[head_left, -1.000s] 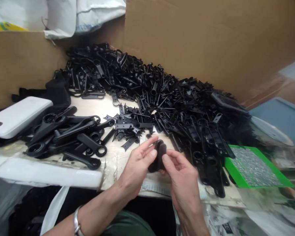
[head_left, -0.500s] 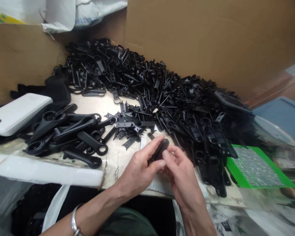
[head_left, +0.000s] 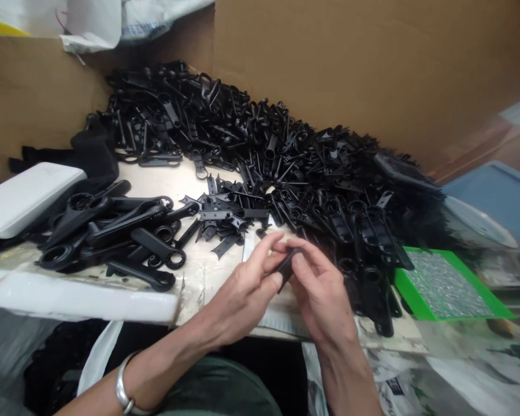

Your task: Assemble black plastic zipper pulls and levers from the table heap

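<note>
Hands closing in: over the last second the left hand [head_left: 245, 286] and right hand [head_left: 325, 289] are drawing nearer each other, their fingertips now meeting above the black part [head_left: 287, 269]. Earlier it was showing a broad, rounded face; now it is turning a narrow strip to view. Both hands are gripping it between thumbs and fingers, much of it hiding behind them.

The part is hovering over the front of the table [head_left: 212, 283], near the edge. Bare tabletop is showing left of the hands, and a larger open patch is lying farther back, beyond the notched pieces [head_left: 223, 214]. To the left, black handles [head_left: 125, 231] are bordering that room; to the right, more handles [head_left: 375, 283] are crowding close to the right hand, a green tray [head_left: 409, 296] sitting past them. A big black heap [head_left: 260, 136] is filling the back, against the cardboard [head_left: 351, 69].

Long axis is slanting: the upper end is pointing up and rightward, the lower end down and leftward, beside the left thumb.
</note>
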A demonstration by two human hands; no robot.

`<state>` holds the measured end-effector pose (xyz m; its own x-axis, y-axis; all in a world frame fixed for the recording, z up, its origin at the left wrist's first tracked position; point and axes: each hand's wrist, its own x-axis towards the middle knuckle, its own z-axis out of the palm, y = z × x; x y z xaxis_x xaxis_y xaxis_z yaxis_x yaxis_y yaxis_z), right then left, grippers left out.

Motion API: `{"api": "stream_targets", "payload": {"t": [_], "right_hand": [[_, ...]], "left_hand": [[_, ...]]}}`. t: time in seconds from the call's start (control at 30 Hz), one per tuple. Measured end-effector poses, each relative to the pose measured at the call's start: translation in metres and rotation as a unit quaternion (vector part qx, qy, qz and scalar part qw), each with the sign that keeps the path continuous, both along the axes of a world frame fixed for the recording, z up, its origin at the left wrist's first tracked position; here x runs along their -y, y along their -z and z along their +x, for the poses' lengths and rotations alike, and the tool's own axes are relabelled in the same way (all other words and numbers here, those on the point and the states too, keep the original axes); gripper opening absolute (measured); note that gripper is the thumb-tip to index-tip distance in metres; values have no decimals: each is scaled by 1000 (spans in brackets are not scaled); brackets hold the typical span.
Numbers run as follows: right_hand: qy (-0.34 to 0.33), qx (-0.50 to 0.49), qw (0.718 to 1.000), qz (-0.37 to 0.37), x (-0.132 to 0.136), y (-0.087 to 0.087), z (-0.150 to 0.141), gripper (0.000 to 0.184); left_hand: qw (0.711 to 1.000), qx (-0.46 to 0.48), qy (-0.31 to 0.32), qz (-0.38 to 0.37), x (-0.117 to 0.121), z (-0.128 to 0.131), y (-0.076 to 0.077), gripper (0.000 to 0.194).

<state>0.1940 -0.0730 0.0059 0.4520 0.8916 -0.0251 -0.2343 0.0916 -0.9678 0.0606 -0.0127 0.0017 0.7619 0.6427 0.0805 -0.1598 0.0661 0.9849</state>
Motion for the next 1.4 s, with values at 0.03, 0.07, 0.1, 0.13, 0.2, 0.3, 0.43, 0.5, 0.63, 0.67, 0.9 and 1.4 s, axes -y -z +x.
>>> {"api": "stream_targets", "payload": {"t": [0.03, 0.07, 0.1, 0.13, 0.2, 0.3, 0.43, 0.5, 0.63, 0.67, 0.9, 1.4], "right_hand": [[12, -24, 1000, 5, -1, 1, 0, 20], [23, -45, 999, 9, -1, 1, 1, 20], [34, -61, 997, 12, -1, 2, 2, 20], [44, -74, 996, 15, -2, 2, 2, 21], [64, -90, 994, 18, -2, 3, 1, 22], [88, -93, 991, 29, 0, 4, -2, 22], [88, -74, 993, 28, 3, 7, -6, 21], [75, -64, 995, 16, 4, 8, -7, 22], [57, -45, 997, 0, 4, 8, -7, 28], [56, -40, 998, 3, 4, 9, -8, 29], [104, 32, 994, 29, 3, 19, -12, 19], [50, 133, 990, 16, 6, 5, 1, 11]], "left_hand": [[1000, 1, -16, -19, -1, 0, 0, 41], [999, -2, -34, -25, -1, 0, 0, 33], [999, -9, -49, -15, -1, 0, 0, 28], [998, -17, -59, 8, -2, 0, 0, 25], [995, -27, -66, 73, -1, 2, 1, 28], [985, -48, -91, 135, 0, 6, 2, 39], [979, -78, -113, 153, 1, 8, 1, 34], [983, -68, -102, 135, 2, 8, 0, 34], [989, -52, -103, 97, 1, 6, -1, 35], [989, -50, -103, 95, 1, 5, -1, 35], [986, -52, -134, 87, 4, 5, 2, 31], [990, -91, -52, 91, -16, 5, -8, 28]]}}
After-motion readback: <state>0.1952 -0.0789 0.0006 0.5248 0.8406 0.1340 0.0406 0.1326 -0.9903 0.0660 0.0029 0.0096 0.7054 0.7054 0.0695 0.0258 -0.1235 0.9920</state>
